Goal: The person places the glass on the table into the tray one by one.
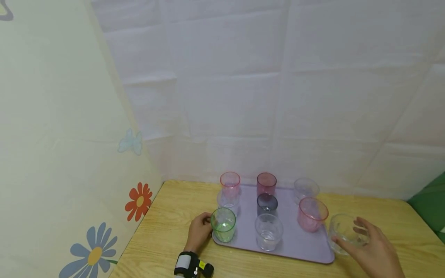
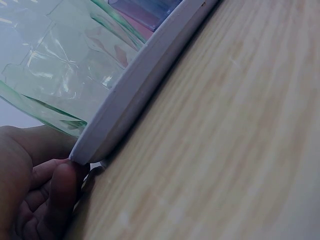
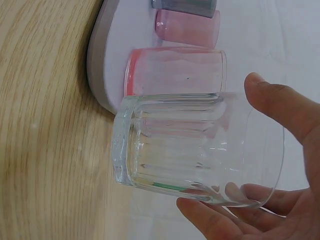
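Note:
My left hand [image 1: 199,231] is at the near left corner of the lilac tray [image 1: 243,244], beside a green tumbler [image 1: 224,228]. In the left wrist view its curled fingers [image 2: 64,187] pinch the tray's rim, under the green tumbler. My right hand [image 1: 377,247] holds a clear glass [image 3: 175,145] just off the tray's right edge, thumb on one side and fingers on the other, near the rim. The glass is upright with facets toward its thick base. Whether that base touches the table cannot be told.
Several tumblers stand on the tray: pink [image 1: 313,216], dark grey [image 1: 267,204], clear [image 1: 269,233], deep red [image 1: 266,185], pink-rimmed [image 1: 230,185] and pale ones. The tray lies on a wood-grain table [image 1: 153,239] against a white sheet [image 1: 226,96].

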`<action>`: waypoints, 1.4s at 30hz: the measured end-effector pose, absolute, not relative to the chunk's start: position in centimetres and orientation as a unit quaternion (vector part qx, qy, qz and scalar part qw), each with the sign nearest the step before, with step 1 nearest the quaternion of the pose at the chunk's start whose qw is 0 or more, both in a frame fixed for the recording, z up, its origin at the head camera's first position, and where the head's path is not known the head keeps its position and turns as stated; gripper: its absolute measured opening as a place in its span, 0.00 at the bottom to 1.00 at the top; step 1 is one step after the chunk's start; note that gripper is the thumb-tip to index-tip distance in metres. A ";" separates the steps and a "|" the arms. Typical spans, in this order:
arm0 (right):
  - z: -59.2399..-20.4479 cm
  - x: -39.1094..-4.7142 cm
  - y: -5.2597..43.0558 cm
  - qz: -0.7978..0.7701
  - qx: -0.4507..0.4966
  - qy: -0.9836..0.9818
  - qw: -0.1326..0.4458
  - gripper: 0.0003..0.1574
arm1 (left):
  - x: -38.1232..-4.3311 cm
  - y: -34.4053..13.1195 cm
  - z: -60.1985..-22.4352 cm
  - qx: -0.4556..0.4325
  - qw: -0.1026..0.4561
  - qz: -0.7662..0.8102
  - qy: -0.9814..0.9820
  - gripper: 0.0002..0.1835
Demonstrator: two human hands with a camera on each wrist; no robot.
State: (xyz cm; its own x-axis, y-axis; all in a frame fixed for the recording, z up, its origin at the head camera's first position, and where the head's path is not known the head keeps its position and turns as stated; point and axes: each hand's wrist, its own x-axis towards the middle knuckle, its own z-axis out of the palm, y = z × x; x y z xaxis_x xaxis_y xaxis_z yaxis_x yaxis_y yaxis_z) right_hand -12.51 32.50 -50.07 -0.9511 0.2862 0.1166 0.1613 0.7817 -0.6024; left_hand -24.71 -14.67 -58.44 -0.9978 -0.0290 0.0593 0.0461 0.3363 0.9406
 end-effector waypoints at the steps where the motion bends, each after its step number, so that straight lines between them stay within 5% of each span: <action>1: -50.1 -12.5 32.4 0.309 -0.115 -0.938 0.105 0.68 | -24.7 -14.7 -58.5 -0.004 0.030 -0.576 -0.817 0.10; 13: -50.3 -12.7 30.8 0.312 -0.104 -0.941 0.078 0.71 | -24.7 -14.8 -58.7 -0.010 0.030 -0.582 -0.813 0.10; 20: -50.6 -12.4 30.1 0.313 -0.082 -0.939 0.114 0.68 | -24.6 -14.8 -58.6 -0.017 0.035 -0.581 -0.813 0.11; 30: -49.9 -12.5 29.6 0.305 -0.099 -0.946 0.047 0.73 | -24.7 -14.8 -58.7 -0.020 0.036 -0.577 -0.815 0.11; 42: -50.6 -12.2 28.0 0.317 -0.071 -0.943 0.077 0.72 | -24.8 -14.7 -58.7 -0.005 0.031 -0.574 -0.818 0.10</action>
